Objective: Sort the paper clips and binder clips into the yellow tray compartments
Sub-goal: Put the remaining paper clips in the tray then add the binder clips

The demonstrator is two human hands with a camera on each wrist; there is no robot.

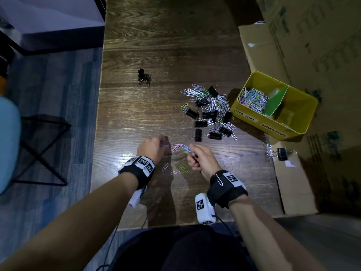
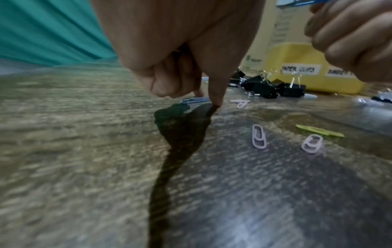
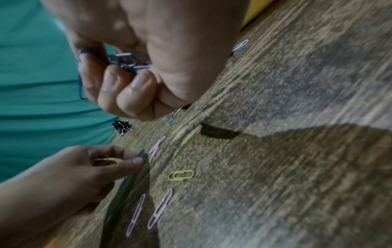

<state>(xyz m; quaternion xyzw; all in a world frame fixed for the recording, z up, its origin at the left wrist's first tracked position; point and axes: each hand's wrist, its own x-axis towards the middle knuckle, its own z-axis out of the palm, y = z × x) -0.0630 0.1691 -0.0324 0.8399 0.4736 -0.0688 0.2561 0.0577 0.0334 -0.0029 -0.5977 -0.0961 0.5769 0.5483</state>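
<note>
My left hand [image 1: 164,142] is down on the wooden table, fingertips [image 2: 214,100] pinching a blue paper clip [image 2: 195,100] that lies there. My right hand [image 1: 192,148] hovers beside it and pinches another blue paper clip [image 1: 186,148]; several more clips [image 3: 127,62] are bunched in its curled fingers. Pink clips [image 1: 165,166] and a green clip [image 1: 183,168] lie loose between my wrists. A mixed pile of paper clips and black binder clips [image 1: 211,108] sits farther out. The yellow tray [image 1: 246,117] stands right of the pile, with paper clips [image 1: 253,99] in its left compartment.
A lone binder clip [image 1: 143,75] lies far out on the left. Cardboard boxes [image 1: 263,47] crowd the table's right side, one carrying a binder clip [image 1: 282,154]. The table's left edge [image 1: 97,122] drops to the floor, where a black wire stool [image 1: 43,149] stands.
</note>
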